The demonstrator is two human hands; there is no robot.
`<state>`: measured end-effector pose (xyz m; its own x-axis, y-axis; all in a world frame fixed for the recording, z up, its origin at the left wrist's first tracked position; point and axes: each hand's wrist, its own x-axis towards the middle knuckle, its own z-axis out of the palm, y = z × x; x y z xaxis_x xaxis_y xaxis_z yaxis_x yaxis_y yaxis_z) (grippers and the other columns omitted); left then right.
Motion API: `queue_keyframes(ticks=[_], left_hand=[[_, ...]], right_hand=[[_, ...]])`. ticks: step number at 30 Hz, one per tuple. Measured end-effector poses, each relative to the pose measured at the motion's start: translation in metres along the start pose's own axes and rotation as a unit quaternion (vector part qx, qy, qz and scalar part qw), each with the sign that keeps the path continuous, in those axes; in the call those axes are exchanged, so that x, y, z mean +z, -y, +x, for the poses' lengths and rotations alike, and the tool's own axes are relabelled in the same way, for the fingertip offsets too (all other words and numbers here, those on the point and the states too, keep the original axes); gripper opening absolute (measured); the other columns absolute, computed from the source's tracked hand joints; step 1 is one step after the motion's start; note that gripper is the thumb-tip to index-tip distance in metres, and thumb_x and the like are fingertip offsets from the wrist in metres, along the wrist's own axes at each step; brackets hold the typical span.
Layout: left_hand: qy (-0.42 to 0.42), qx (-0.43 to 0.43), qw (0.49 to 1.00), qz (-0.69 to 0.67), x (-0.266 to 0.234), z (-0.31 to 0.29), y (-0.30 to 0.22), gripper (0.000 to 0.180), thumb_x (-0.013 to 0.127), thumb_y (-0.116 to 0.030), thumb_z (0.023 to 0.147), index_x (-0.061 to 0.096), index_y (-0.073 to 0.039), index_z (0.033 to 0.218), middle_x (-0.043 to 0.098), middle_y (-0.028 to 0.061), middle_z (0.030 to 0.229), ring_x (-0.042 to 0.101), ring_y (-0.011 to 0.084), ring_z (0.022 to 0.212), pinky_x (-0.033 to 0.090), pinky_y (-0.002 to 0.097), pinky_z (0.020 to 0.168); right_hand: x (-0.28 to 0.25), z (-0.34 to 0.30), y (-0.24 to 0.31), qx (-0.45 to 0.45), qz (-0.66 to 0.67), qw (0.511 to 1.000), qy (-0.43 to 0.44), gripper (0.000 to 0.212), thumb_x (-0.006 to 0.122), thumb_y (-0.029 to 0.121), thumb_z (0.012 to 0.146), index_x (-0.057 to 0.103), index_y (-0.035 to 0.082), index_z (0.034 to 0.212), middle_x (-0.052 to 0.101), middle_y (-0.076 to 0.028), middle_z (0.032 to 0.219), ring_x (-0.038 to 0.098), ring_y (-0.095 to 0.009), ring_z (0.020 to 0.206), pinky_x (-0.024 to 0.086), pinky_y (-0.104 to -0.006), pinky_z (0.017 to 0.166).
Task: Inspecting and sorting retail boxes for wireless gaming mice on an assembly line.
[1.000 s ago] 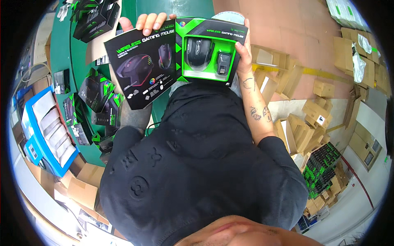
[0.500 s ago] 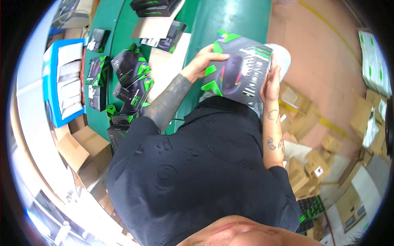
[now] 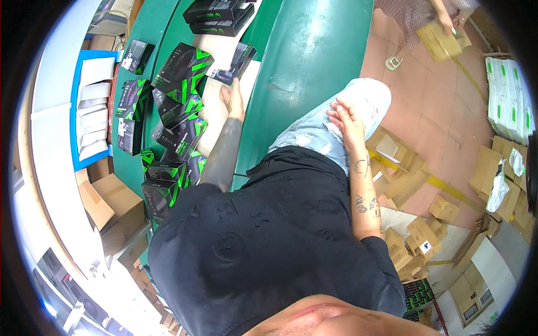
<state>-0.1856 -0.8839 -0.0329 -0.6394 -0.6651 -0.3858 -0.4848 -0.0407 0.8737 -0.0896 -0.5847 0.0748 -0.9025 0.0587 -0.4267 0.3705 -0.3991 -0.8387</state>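
Left hand (image 3: 232, 102) empty, fingers extended, near black box (image 3: 242, 59) on green table (image 3: 294, 50), far left. Right hand (image 3: 349, 124) empty, fingers loosely parted, above jeans (image 3: 305, 131).

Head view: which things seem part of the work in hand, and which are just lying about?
Probably in the work:
- black-and-green boxes by the left hand
- green table under them

Apparently lying about:
- brown cartons heaped on the right
- stacked white packs at far right
- open carton at left
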Motion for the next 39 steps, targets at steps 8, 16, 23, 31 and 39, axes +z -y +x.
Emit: queue_keyframes(ticks=[8, 16, 23, 31, 39], left_hand=[[0.056, -0.117, 0.889, -0.439, 0.059, 0.012, -0.036, 0.04, 0.064, -0.043, 0.076, 0.048, -0.013, 0.097, 0.053, 0.0023, 0.084, 0.048, 0.0133, 0.07, 0.039, 0.0273, 0.058], [0.278, -0.209, 0.859, -0.376, 0.037, -0.076, -0.07, 0.019, 0.063, -0.025, 0.078, 0.056, -0.011, 0.089, 0.061, 0.0009, 0.076, 0.057, 0.0125, 0.063, 0.043, 0.0232, 0.05], [0.395, 0.456, 0.795, -0.07, 0.027, -0.134, -0.071, 0.052, 0.069, 0.001, 0.064, 0.048, -0.007, 0.11, 0.05, 0.0093, 0.116, 0.046, 0.0244, 0.111, 0.036, 0.0345, 0.094], [0.509, 0.518, 0.687, 0.025, 0.074, -0.145, -0.143, 0.031, 0.047, 0.004, 0.073, 0.06, -0.007, 0.098, 0.056, 0.0103, 0.109, 0.052, 0.0285, 0.103, 0.043, 0.0345, 0.087], [0.52, 0.498, 0.692, 0.054, 0.088, -0.165, -0.127, 0.029, 0.047, -0.025, 0.087, 0.057, -0.005, 0.104, 0.055, 0.0118, 0.109, 0.047, 0.026, 0.105, 0.034, 0.0374, 0.094]], right_hand=[[-0.004, -0.007, -0.002, -0.01, 0.023, 0.999, -0.021, 0.029, 0.049, 0.012, 0.089, 0.047, 0.0, 0.115, 0.055, -0.011, 0.107, 0.058, -0.017, 0.088, 0.049, -0.0254, 0.076], [-0.009, -0.008, 0.004, 0.01, 0.005, 1.0, -0.012, 0.039, 0.048, 0.024, 0.089, 0.043, 0.001, 0.12, 0.052, -0.014, 0.112, 0.057, -0.02, 0.093, 0.048, -0.0282, 0.079], [-0.005, -0.018, 0.056, 0.059, 0.352, 0.902, 0.243, 0.09, 0.037, 0.07, 0.076, 0.024, 0.003, 0.135, 0.04, -0.022, 0.127, 0.048, -0.031, 0.11, 0.042, -0.0418, 0.09], [-0.035, -0.027, 0.044, -0.085, 0.198, 0.976, 0.034, 0.081, 0.058, 0.014, 0.07, 0.015, 0.011, 0.139, 0.03, -0.013, 0.134, 0.039, -0.024, 0.118, 0.032, -0.0347, 0.098], [-0.016, -0.02, 0.034, -0.154, 0.044, 0.982, -0.099, 0.066, 0.029, 0.051, 0.09, 0.011, 0.01, 0.139, 0.018, -0.012, 0.141, 0.022, -0.022, 0.127, 0.021, -0.0322, 0.103]])
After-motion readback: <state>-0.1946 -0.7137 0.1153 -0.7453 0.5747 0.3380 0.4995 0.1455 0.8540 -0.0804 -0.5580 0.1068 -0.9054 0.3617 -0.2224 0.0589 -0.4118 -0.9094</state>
